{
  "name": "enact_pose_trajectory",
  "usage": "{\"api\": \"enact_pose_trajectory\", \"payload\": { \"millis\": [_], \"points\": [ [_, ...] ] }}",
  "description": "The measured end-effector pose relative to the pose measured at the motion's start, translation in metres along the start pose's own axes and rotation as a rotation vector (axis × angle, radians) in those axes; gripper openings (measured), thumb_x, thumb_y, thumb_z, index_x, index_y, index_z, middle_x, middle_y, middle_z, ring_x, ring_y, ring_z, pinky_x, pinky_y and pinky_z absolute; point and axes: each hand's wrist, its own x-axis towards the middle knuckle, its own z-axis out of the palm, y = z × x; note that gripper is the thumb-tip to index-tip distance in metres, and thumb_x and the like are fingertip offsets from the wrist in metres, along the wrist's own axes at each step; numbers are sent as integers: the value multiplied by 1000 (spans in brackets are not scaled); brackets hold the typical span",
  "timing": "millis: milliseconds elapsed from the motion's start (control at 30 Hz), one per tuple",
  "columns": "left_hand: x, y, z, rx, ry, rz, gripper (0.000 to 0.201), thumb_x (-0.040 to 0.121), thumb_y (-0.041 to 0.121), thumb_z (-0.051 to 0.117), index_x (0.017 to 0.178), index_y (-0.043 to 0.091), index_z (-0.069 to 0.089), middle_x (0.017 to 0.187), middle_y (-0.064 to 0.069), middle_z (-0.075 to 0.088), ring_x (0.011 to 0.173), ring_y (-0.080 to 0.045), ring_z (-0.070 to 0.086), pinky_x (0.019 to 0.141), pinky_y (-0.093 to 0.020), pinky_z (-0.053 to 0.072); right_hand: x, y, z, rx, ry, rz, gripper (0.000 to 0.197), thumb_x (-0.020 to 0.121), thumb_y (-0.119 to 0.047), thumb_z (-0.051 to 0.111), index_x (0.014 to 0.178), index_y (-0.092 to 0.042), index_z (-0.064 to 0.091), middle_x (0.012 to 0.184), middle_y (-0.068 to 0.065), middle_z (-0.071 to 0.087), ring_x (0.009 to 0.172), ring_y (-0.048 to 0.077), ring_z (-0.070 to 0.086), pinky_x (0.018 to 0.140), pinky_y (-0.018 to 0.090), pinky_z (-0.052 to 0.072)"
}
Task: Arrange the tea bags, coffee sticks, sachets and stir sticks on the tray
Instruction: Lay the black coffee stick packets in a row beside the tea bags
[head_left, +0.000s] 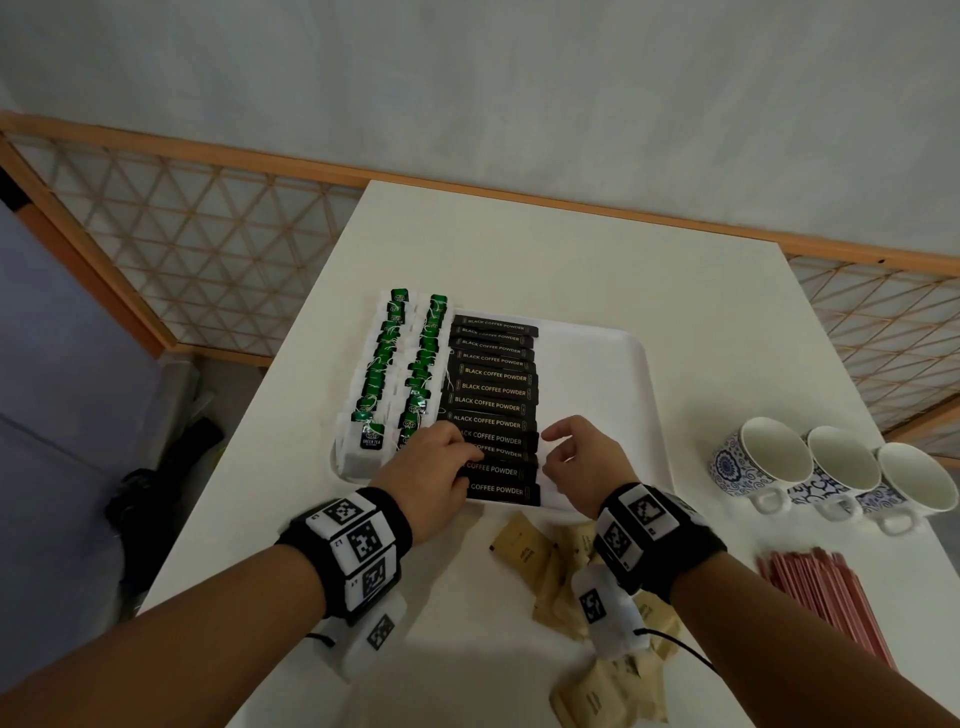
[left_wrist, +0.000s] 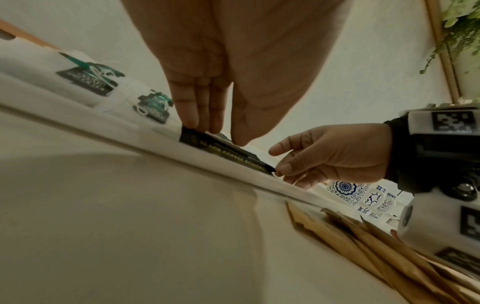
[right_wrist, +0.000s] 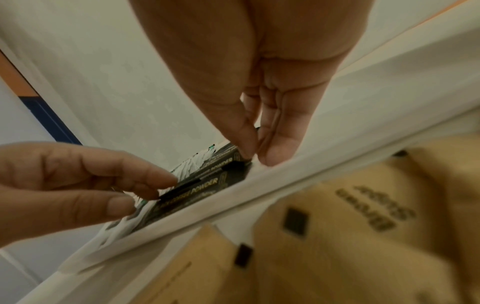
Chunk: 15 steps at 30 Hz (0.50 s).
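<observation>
Left hand (head_left: 431, 470) fingers (left_wrist: 192, 107) and right hand (head_left: 584, 462) fingers (right_wrist: 283, 142) pinch opposite ends of the black coffee sticks (head_left: 493, 405), twelve lying crosswise, stacked in a column up the white plastic tray (head_left: 597, 374) at frame centre. Left of them run two columns of green-tagged tea bags (head_left: 382, 374). On the white bench (head_left: 519, 244): three blue-patterned mugs (head_left: 826, 467), brown paper sachets (head_left: 524, 551), red stir sticks (head_left: 821, 592), before a lattice screen (head_left: 208, 244).

Both forearms are bare, no sleeves. Each wrist wears a black band (head_left: 345, 553) carrying white blocks printed with black square marker codes; a thin black cable (head_left: 680, 647) trails from the right wristband (head_left: 657, 535).
</observation>
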Motion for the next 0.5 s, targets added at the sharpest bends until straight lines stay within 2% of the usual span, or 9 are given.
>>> {"api": "enact_pose_trajectory", "payload": {
  "millis": [100, 267, 367, 500],
  "points": [
    [2, 0, 2, 28, -7, 9, 39, 92, 17, 52, 130, 17, 55, 121, 0, 47, 113, -16, 43, 101, -26, 36, 1, -2, 0, 38, -4, -14, 22, 85, -11, 56, 101, -27, 53, 82, 0, 69, 75, 17, 65, 67, 25, 51],
    [5, 2, 5, 58, -27, 5, 38, 90, 17, 52, 128, 17, 57, 118, 0, 47, 111, -16, 43, 99, -26, 37, 4, -2, 4, 69, -14, -4, 23, 81, -10, 64, 93, -28, 56, 75, -2, 70, 72, 15, 64, 74, 33, 54],
    [7, 2, 6, 51, -10, 12, 41, 89, 17, 53, 130, 18, 55, 119, 0, 46, 112, -16, 43, 101, -28, 37, 7, -3, 3, 50, -21, -8, 27, 79, -10, 68, 96, -27, 56, 75, -4, 69, 76, 11, 63, 73, 28, 52],
    [11, 3, 6, 80, -59, -2, 44, 90, 19, 53, 134, 18, 52, 122, -1, 45, 114, -17, 42, 102, -28, 37, 10, -6, 2, 30, -43, -13, 27, 81, -10, 66, 99, -26, 55, 79, -3, 68, 78, 10, 62, 67, 23, 46]
  ]
}}
